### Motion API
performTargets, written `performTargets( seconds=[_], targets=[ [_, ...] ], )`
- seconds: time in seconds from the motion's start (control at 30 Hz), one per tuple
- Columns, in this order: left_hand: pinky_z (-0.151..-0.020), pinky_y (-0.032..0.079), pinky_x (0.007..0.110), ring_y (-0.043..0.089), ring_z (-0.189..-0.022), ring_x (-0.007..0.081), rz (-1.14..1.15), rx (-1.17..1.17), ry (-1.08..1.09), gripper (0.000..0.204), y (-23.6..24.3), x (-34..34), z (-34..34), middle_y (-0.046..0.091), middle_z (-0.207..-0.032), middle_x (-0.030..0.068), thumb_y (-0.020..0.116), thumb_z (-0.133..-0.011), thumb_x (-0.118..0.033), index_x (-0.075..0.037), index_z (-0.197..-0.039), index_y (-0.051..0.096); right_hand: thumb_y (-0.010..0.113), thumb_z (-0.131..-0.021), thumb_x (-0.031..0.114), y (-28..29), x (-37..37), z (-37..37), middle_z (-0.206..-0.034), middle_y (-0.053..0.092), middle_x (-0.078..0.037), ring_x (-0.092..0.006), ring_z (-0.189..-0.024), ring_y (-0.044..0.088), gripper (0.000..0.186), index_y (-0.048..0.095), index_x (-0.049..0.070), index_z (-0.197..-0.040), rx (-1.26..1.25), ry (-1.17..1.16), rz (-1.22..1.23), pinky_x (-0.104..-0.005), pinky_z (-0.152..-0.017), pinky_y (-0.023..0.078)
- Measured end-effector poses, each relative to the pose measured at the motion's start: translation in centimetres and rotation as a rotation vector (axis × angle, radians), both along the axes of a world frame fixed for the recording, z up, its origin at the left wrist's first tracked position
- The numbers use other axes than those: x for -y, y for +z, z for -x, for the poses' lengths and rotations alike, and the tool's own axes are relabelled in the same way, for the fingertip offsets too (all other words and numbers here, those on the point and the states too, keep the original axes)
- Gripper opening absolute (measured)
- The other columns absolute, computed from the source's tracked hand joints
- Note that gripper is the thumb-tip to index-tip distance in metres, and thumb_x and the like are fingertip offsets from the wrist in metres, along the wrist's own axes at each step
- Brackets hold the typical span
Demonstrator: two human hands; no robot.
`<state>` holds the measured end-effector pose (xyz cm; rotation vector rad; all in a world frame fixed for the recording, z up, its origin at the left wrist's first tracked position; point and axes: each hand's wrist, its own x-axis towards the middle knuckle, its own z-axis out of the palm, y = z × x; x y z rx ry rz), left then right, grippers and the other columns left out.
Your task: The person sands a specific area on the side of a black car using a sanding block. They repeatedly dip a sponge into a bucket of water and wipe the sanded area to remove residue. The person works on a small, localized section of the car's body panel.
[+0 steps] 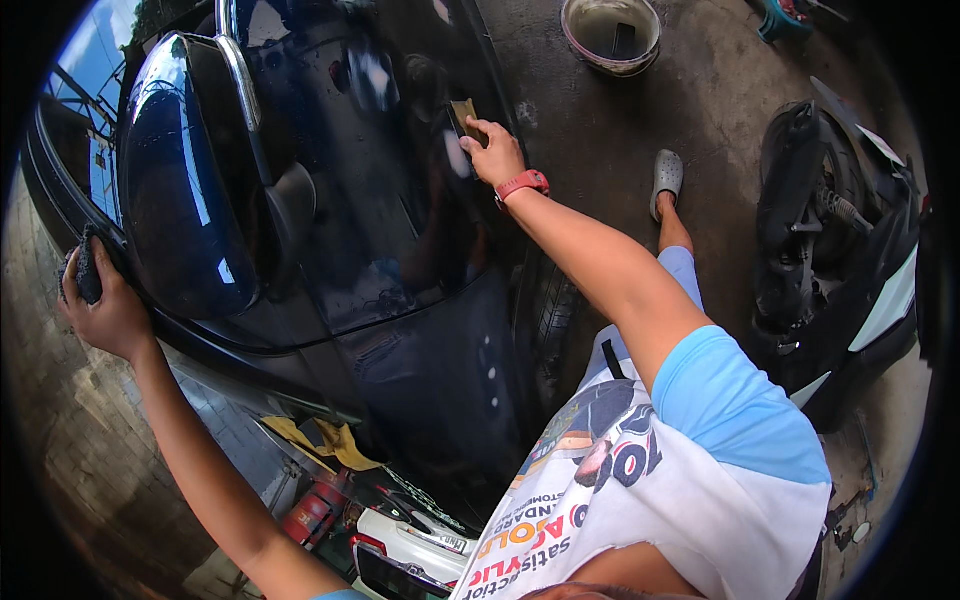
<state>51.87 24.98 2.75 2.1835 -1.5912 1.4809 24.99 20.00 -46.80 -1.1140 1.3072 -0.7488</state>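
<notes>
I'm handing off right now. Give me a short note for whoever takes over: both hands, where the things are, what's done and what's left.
Left hand: grips a dark sponge against the window edge of the dark blue car, just behind the side mirror.
Right hand: presses a small tan pad flat on the car's body panel, arm stretched out.
Nearby: bucket on the concrete ahead, yellow cloth lying below the car, scooter parked to the right.
Done: cannot tell how much of the panel has been covered.
Left: probably the rest of the panel and the area round the mirror.
</notes>
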Motion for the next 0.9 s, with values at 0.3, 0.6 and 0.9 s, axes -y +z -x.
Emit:
performTargets(
  seconds=[0.3, 0.6, 0.9],
  targets=[
    [-0.099, 0.056, 0.042, 0.072, -0.112, 0.0287, 0.019, -0.034, 0.022, 0.033, 0.3, -0.2, -0.5, 0.073, -0.12, 0.0081, 0.086, -0.092, -0.041, -0.016, -0.113, 0.083, 0.079, -0.095, 0.022, 1.4, -2.6, 0.5, -0.14, 0.069, -0.015, -0.0345, -0.13, 0.064, 0.047, 0.071, 0.01, -0.139, 0.126, -0.041, 0.251, -0.0422, -0.113, 0.048],
    [-0.097, 0.056, 0.041, 0.073, -0.108, 0.0276, 0.029, -0.09, -0.012, 0.033, 0.4, -1.0, -0.3, 0.073, -0.117, 0.0084, 0.087, -0.091, -0.041, -0.014, -0.111, 0.083, 0.079, -0.094, 0.021, 3.2, -5.9, 2.3, -0.143, 0.067, -0.015, -0.0344, -0.134, 0.061, 0.048, 0.071, 0.014, -0.142, 0.241, 0.055, 0.413, -0.0442, -0.116, 0.046],
    [-0.102, 0.055, 0.042, 0.072, -0.114, 0.0295, 0.034, -0.107, 0.025, 0.038, 0.2, -1.2, -0.6, 0.073, -0.12, 0.0095, 0.085, -0.092, -0.047, -0.017, -0.116, 0.083, 0.077, -0.096, 0.024, 4.1, -6.6, 1.5, -0.147, 0.065, -0.014, -0.0336, -0.138, 0.059, 0.045, 0.073, 0.014, -0.139, 0.182, 0.055, 0.297, -0.0464, -0.12, 0.042]
  ],
)
